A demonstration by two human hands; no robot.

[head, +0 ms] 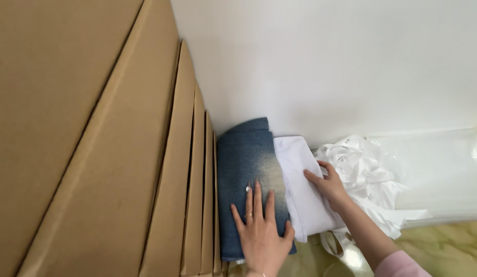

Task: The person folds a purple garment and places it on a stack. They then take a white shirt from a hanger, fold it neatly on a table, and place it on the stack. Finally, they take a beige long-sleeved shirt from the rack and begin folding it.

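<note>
A folded pair of blue denim jeans (pixel 251 179) lies in the lower middle of the frame, a long narrow bundle running from the white wall (pixel 325 61) down toward the bottom edge. The denim is dark blue along its left side and top, with a pale, washed-out patch fading toward its right edge. Its left side sits against the stack of flattened brown cardboard boxes (pixel 94 143) that fills the left half of the frame, their edges showing as a row of thin slats.

Just beside the jeans on the right, touching them, lies a folded white garment (pixel 302 190), smooth and flat, its lower end reaching slightly less far down than the denim.

The left hand (pixel 260 228) rests flat on the lower part of the jeans, palm down, fingers spread and extended, gripping nothing; a ring shows on one finger. The right hand (pixel 328 184) lies on the right edge of the white garment, fingers loosely curled over the fabric, pressing rather than clenching; a pink sleeve shows at the lower right.

Right of that hand sits a crumpled heap of white plastic bags (pixel 372 169), and a pale marbled floor (pixel 443 246) shows in the lower right corner.
</note>
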